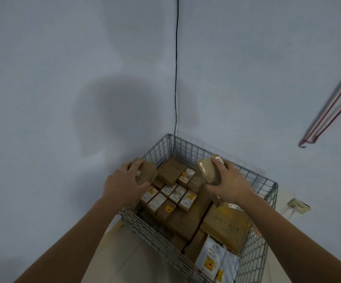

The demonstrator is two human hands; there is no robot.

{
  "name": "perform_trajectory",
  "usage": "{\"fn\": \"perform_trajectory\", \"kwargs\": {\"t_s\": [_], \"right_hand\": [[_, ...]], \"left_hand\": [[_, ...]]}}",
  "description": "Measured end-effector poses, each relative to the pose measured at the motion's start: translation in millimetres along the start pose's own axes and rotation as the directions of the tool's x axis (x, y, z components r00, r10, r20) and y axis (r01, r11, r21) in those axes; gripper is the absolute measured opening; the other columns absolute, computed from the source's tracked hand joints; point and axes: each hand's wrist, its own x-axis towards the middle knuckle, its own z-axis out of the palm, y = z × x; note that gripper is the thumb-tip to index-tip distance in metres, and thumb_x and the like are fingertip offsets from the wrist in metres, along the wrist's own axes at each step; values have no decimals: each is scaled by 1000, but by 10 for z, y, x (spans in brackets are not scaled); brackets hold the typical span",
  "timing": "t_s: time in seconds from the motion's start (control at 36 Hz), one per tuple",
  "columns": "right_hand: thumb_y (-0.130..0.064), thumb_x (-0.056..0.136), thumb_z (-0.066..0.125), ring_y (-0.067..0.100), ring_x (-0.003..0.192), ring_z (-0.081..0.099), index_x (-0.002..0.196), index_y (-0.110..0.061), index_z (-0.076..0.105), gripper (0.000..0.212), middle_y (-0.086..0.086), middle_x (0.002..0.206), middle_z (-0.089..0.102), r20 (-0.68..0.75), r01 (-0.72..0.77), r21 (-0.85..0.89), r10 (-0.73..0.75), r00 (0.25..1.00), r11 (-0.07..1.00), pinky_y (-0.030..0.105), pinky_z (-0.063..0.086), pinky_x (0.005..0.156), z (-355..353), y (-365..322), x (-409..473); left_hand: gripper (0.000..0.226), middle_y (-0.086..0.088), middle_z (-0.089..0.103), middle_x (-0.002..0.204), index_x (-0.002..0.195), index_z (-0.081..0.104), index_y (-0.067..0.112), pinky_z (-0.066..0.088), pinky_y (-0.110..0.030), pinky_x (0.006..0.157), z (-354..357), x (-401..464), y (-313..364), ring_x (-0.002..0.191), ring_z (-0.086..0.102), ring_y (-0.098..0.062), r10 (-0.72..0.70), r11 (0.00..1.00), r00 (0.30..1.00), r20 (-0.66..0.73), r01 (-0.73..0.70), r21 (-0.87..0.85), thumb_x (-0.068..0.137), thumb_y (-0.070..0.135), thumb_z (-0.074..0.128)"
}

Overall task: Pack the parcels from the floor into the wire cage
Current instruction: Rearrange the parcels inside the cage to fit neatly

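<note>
The square grey wire-mesh cage [253, 260] stands in the corner of two pale blue-grey walls [42, 78], its far rim close to them and its near rim open to the pale tiled floor [124, 252]. Above the cage's left rim the left hand [124, 185] grips a small brown cardboard parcel [147, 170], fingers curled round it; above the far right side the right hand [229, 185] clamps a glossy beige taped parcel [208, 169], tilted, thumb on its near side. Below them, small white-labelled brown boxes [172, 196] sit packed in rows, larger flat brown cartons [188, 219] lie to the near right, and white plastic mailer bags [210, 256] lean at the near edge (open room remains above the load). A thin black cable [176, 68] runs down the corner.
</note>
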Motion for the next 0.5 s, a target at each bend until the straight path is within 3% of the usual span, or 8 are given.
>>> {"fn": "perform_trajectory", "kwargs": {"t_s": [0.14, 0.25, 0.5], "right_hand": [[-67, 83, 65, 30, 134, 42, 160, -36, 11, 99, 4, 158, 24, -35, -83, 10, 84, 996, 996, 43, 52, 96, 74, 31, 414], [-65, 83, 67, 30, 133, 44, 159, -36, 11, 99, 2, 157, 24, -55, -170, 65, 174, 983, 983, 44, 53, 96, 238, 62, 710], [-65, 82, 69, 31, 135, 41, 157, -35, 10, 100, 3, 155, 25, -78, -448, 201, 470, 879, 871, 46, 47, 102, 827, 36, 1222]], "left_hand": [[82, 2, 40, 153, 153, 27, 42, 53, -45, 94, 164, 645, -52, 118, 57, -28, 66, 998, 997, 50, -65, -18, 77, 69, 44], [86, 0, 31, 162, 156, 25, 43, 49, -47, 104, 441, 1235, -66, 134, 48, -28, 155, 988, 976, 149, -153, -28, 78, 75, 44], [87, -2, 20, 167, 159, 20, 40, 42, -47, 111, 1023, 2496, -15, 145, 37, -29, 372, 928, 888, 270, -363, -86, 86, 69, 58]]}}
